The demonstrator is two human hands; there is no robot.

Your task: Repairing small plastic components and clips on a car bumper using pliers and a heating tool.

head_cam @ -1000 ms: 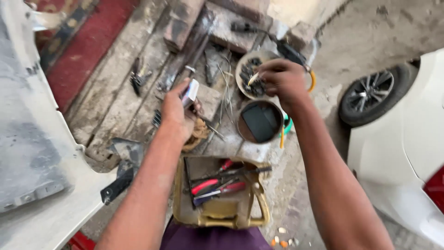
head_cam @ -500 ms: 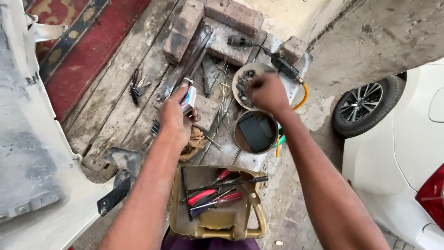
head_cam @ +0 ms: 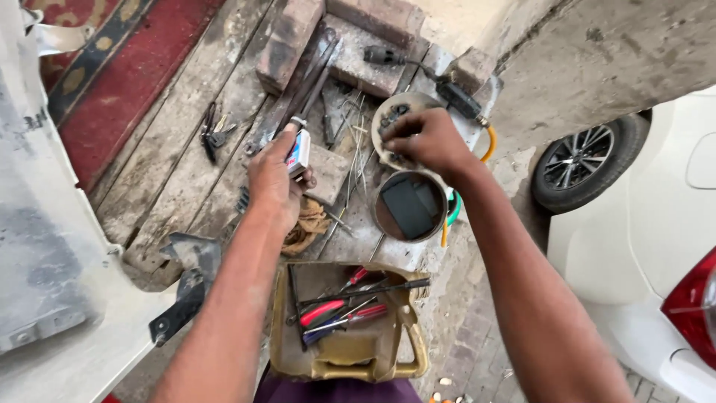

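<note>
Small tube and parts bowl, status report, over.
Left hand shut on small white tube. Right hand fingers down in parts bowl, grip unclear. Round tin alongside, nothing blocking.

A tool tray [head_cam: 347, 351] sits nearest, a tin [head_cam: 410, 207] behind it, perhaps a dish [head_cam: 388, 112] beyond.

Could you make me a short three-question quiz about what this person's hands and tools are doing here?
1. True or false: the left hand holds a small white tube.
2. Where do the right hand fingers reach?
A. the pale round dish of small dark parts
B. the cut-open yellow container of screwdrivers
C. the car wheel
3. What lies inside the round tin just below the right hand?

Key
1. True.
2. A.
3. A dark, flat, roughly rectangular piece; its kind cannot be told.
</note>
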